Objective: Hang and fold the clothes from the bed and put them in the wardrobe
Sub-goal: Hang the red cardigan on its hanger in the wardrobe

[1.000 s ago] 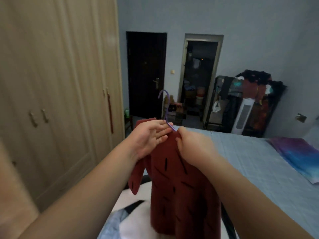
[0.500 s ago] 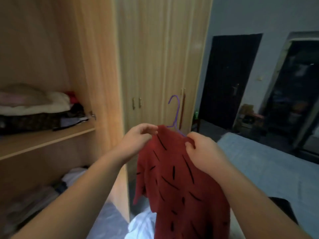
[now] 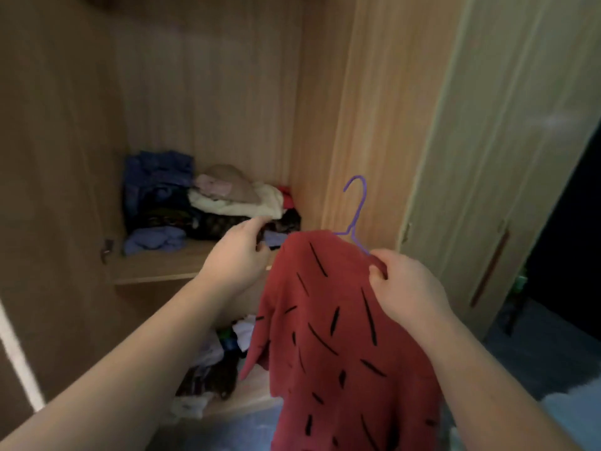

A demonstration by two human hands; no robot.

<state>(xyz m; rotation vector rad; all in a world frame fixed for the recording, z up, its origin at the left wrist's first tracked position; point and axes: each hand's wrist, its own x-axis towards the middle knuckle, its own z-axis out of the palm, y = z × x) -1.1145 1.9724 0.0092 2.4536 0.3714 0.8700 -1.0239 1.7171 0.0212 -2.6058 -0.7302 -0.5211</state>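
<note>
Wardrobe (image 3: 208, 92) interior stands open ahead, its wooden back and side panels bare above one shelf (image 3: 162, 265). Folded clothes (image 3: 201, 203) sit stacked on that shelf, filling it from the left wall to the right partition. Below the shelf, loose garments (image 3: 214, 362) lie heaped on the wardrobe floor. Closed wardrobe doors (image 3: 487, 157) run along the right, with a dark doorway (image 3: 572, 239) past their edge. Open room remains in the upper compartment above the stacks.

Right hand (image 3: 406, 288) grips the shoulder of the red garment (image 3: 341, 336), fingers curled round the fabric just below the neck of the purple hanger (image 3: 356, 209). The garment hangs from the hanger in front of the shelf edge, hook upright and free of any rail.

Left hand (image 3: 237, 255) is at the garment's other shoulder, fingers bent, thumb and fingertips close together; whether it pinches the fabric cannot be told.
</note>
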